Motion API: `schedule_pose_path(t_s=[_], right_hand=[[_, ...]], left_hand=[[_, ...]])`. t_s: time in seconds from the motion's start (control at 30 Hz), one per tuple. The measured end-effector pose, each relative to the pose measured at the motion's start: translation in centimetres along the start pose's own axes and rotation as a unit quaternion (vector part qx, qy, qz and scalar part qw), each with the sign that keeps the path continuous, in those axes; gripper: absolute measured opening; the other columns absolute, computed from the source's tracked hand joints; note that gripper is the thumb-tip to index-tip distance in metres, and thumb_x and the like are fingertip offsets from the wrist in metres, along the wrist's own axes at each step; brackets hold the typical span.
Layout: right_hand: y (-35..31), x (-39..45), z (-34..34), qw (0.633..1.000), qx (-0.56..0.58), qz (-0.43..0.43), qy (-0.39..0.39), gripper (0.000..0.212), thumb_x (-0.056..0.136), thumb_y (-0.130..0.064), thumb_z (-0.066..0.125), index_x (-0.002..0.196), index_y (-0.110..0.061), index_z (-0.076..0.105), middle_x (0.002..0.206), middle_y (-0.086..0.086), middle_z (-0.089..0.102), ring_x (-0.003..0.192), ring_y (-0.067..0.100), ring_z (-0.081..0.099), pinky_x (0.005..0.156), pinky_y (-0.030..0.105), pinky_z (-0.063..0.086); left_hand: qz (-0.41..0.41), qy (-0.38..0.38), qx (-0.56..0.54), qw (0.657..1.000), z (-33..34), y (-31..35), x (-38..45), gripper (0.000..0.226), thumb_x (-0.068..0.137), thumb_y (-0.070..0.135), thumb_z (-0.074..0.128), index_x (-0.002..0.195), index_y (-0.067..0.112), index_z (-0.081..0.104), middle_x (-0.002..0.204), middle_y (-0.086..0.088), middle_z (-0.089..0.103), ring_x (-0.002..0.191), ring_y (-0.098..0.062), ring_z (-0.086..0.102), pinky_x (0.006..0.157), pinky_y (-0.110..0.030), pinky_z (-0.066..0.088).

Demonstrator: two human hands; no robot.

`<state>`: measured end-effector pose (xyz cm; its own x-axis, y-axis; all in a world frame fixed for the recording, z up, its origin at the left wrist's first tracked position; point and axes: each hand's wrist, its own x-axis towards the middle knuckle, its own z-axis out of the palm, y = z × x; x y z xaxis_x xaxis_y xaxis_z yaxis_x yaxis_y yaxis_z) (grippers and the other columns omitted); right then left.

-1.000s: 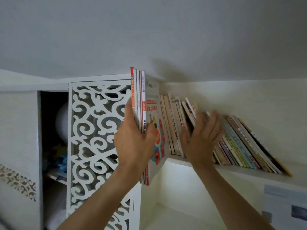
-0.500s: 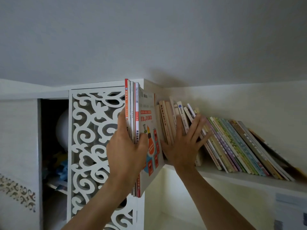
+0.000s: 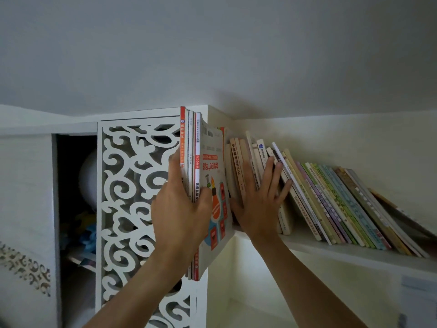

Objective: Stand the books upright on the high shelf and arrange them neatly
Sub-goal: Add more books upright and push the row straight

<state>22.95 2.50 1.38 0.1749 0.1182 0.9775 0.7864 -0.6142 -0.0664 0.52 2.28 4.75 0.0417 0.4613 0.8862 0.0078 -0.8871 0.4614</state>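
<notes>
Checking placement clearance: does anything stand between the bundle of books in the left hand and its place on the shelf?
Yes. The leaning row of books fills the shelf beside the held bundle; the right hand presses against it.

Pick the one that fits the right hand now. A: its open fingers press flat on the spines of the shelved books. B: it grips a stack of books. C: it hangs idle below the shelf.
A: the right hand lies spread against the leaning row of books.

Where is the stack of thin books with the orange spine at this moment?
In the head view, left of centre: the left hand grips the stack of thin books in front of the fretwork cabinet, left of the shelf's leaning row.
</notes>
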Motion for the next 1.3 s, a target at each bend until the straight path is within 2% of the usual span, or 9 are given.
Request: schedule_pose_path(t_s=[0.23,0.37,0.57,0.7,0.8,1.0,1.07,1.2,1.3], right_hand=[[-0.1,0.1,-0.1,1.000,0.008,-0.005,-0.015,0.118,0.073,-0.095,0.046,0.164,-0.027,0.018,0.170,0.024,0.001,0.157,0.045,-0.003,0.121,0.071,0.001],[0.1,0.2,-0.2,0.999,0.030,-0.010,-0.018,0.108,0.080,-0.093,0.034,0.164,-0.028,0.021,0.170,0.025,0.001,0.157,0.045,-0.004,0.120,0.072,0.003],[1.1,-0.2,0.1,0.999,-0.012,-0.033,-0.030,0.104,0.080,-0.068,0.068,0.164,-0.028,0.021,0.170,0.024,0.000,0.157,0.045,-0.005,0.120,0.072,0.004],[-0.1,-0.1,-0.1,0.999,-0.019,0.005,-0.028,0.102,0.082,-0.065,0.065,0.165,-0.027,0.019,0.171,0.022,0.000,0.157,0.043,-0.005,0.121,0.071,0.003],[-0.9,0.3,0.1,0.999,-0.027,0.023,-0.007,0.102,0.086,-0.067,0.061,0.165,-0.025,0.014,0.171,0.022,-0.001,0.158,0.043,-0.004,0.120,0.071,0.006],[-0.6,2.8,0.2,0.996,-0.053,-0.065,-0.010,0.092,0.093,-0.054,0.058,0.165,-0.032,0.005,0.171,0.020,-0.007,0.157,0.042,-0.007,0.120,0.072,0.002],[-0.2,2.7,0.5,0.994,-0.044,-0.098,-0.004,0.085,0.095,-0.051,0.058,0.164,-0.038,0.010,0.171,0.020,-0.005,0.158,0.042,-0.005,0.118,0.075,0.001],[0.2,2.6,1.0,0.993,-0.021,-0.112,0.031,0.076,0.094,-0.055,0.063,0.160,-0.041,0.028,0.171,0.019,0.006,0.158,0.042,0.004,0.117,0.077,0.002],[0.9,2.8,0.7,0.994,-0.014,-0.104,0.040,0.057,0.092,-0.054,0.066,0.145,-0.037,0.055,0.171,0.018,0.009,0.158,0.043,0.005,0.117,0.077,0.003]], left_hand=[[-0.005,0.004,0.002,1.000,-0.2,-0.1,0.1,0.064,0.092,0.019,0.062,0.149,0.034,0.036,0.088,0.040,0.053,0.070,0.009,0.063,0.059,-0.023,0.059],[-0.009,0.006,0.003,1.000,-0.4,0.1,0.3,0.059,0.094,0.019,0.062,0.147,0.032,0.039,0.086,0.036,0.055,0.070,0.004,0.067,0.056,-0.021,0.057],[-0.011,0.007,0.003,1.000,-0.8,0.4,0.5,0.058,0.095,0.021,0.061,0.147,0.030,0.038,0.088,0.037,0.054,0.070,0.007,0.065,0.056,-0.018,0.055],[-0.019,0.008,0.000,1.000,-1.2,0.5,0.5,0.058,0.095,0.022,0.061,0.147,0.034,0.037,0.090,0.035,0.057,0.074,0.004,0.068,0.058,-0.021,0.058],[-0.017,0.008,0.000,1.000,-1.6,0.6,0.3,0.059,0.094,0.025,0.060,0.147,0.036,0.037,0.090,0.036,0.057,0.071,0.008,0.067,0.056,-0.015,0.056],[-0.020,0.009,0.000,1.000,-1.6,0.4,0.5,0.061,0.094,0.022,0.062,0.147,0.038,0.036,0.087,0.037,0.057,0.071,0.012,0.067,0.053,-0.013,0.055],[-0.024,0.008,-0.003,1.000,-1.4,0.6,0.4,0.061,0.094,0.022,0.062,0.147,0.038,0.036,0.087,0.038,0.057,0.074,0.013,0.067,0.054,-0.014,0.056],[-0.027,0.009,-0.008,1.000,-0.9,1.4,0.3,0.059,0.093,0.021,0.061,0.146,0.035,0.038,0.098,0.027,0.066,0.078,0.001,0.072,0.061,-0.029,0.063],[-0.025,0.017,-0.003,1.000,-0.3,2.1,0.2,0.059,0.094,0.021,0.060,0.147,0.034,0.038,0.108,0.019,0.070,0.081,-0.002,0.073,0.063,-0.031,0.064]])
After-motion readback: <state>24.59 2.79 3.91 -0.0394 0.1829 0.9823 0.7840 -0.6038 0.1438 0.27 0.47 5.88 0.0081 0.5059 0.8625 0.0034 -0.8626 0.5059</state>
